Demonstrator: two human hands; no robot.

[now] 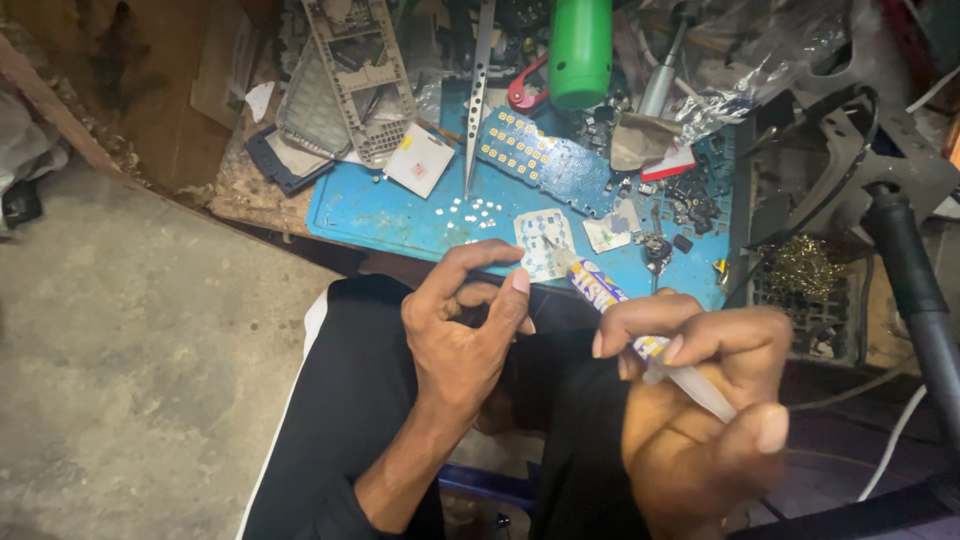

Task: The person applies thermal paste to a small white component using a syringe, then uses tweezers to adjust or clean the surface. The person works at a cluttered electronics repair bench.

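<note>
Blue mat [380, 215] held the keypad sheet [543, 243]. Right hand [700, 400] pinched a glue tube [640, 340], nozzle near the sheet; left hand [465, 330] half-curled, empty. Best squeezed gently, tip steadied.

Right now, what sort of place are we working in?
Most likely a small electronics repair bench, probably for phones. A blue work mat holds a blue keypad circuit board, tweezers and tiny loose parts, with a grey phone frame lying behind. The right hand holds a small tube.

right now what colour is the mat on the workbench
Blue mat, smudged and littered with small parts; head view.
</note>
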